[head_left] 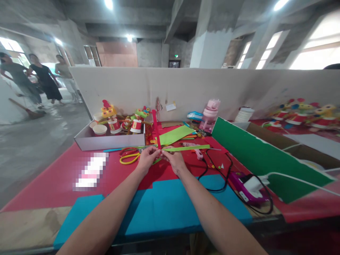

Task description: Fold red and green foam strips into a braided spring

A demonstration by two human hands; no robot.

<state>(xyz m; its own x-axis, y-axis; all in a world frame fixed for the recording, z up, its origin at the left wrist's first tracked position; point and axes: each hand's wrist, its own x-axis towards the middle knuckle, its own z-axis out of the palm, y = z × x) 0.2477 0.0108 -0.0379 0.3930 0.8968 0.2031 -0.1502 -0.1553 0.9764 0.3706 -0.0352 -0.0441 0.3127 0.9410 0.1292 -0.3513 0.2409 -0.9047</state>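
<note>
Near the middle of the table, my left hand [148, 158] and my right hand [174, 161] meet with fingertips pinched together. Between them they hold the joined ends of two paper strips. The red paper strip [157, 129] points up and away from my fingers. A light green paper strip [191, 147] stretches to the right from my right hand. Yellow-handled scissors [129, 158] lie just left of my left hand. Beyond my right hand rests a pink glue gun [197, 152]. A wide sheet of green paper [176, 134] lies behind the strips.
A white box [111, 141] at back left holds paper cups and paper-craft figures. At right stand a green-sided box [260, 163] and a purple power strip [248, 189] with cables. A pink water bottle [210, 115] is near the partition. Several people stand far left.
</note>
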